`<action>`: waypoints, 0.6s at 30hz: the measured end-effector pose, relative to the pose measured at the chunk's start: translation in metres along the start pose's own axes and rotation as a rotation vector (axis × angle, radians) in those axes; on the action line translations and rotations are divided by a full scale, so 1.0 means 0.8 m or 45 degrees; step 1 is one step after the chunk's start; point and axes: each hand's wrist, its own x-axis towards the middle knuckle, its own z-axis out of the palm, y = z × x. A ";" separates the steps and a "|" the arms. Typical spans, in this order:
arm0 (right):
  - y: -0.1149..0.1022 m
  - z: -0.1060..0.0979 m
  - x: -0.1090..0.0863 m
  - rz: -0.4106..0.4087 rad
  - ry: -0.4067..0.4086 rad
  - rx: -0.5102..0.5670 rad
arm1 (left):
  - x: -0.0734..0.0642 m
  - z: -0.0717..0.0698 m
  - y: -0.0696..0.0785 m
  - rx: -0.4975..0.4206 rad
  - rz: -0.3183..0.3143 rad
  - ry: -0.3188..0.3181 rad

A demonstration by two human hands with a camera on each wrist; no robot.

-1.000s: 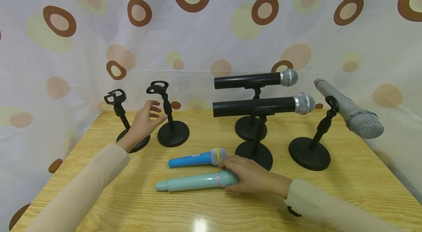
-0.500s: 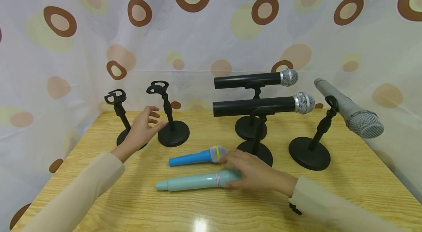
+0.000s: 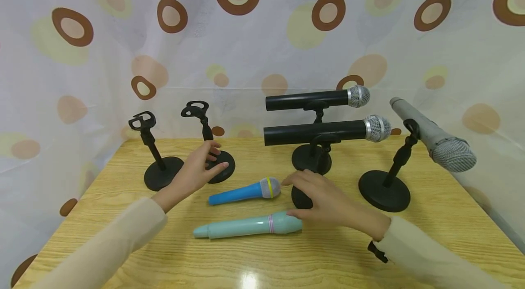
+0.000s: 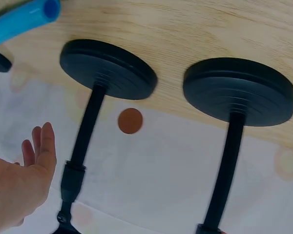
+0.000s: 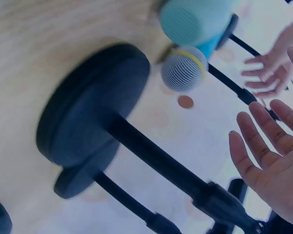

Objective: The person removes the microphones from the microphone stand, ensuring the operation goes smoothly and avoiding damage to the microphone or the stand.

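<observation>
A blue microphone [image 3: 238, 194] with a grey mesh head and yellow band lies on the table. In front of it lies a mint-green microphone [image 3: 246, 226]. My right hand [image 3: 324, 198] hovers over their head ends, fingers loosely spread and holding nothing; in the right wrist view its fingers [image 5: 261, 146] are apart. My left hand [image 3: 194, 172] is raised by a bare black microphone stand [image 3: 223, 166], overlapping its base in the head view, with nothing in its fingers. A second bare stand [image 3: 157, 175] stands to its left.
Two black microphones [image 3: 303, 134] with silver heads rest on stands at the back right, one behind the other. A grey microphone [image 3: 434, 136] sits tilted on a stand [image 3: 385, 191] farther right. A patterned cloth [image 3: 262, 43] hangs behind the wooden table [image 3: 172, 261].
My left hand has moved right and a little nearer. My right hand has lifted up and away from the mint-green microphone's head. The blue microphone has turned slightly, its head now farther back.
</observation>
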 end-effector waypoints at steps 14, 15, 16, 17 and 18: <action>-0.007 -0.060 -0.010 -0.111 0.241 -0.105 | 0.006 0.060 0.043 0.009 0.252 -0.117; -0.008 -0.065 -0.011 -0.122 0.268 -0.114 | 0.006 0.065 0.047 0.003 0.268 -0.126; -0.008 -0.069 -0.012 -0.131 0.295 -0.129 | 0.007 0.069 0.051 -0.007 0.282 -0.136; -0.008 -0.074 -0.012 -0.136 0.321 -0.142 | 0.008 0.073 0.054 -0.015 0.299 -0.144; -0.008 -0.078 -0.013 -0.140 0.344 -0.151 | 0.008 0.076 0.058 -0.029 0.318 -0.153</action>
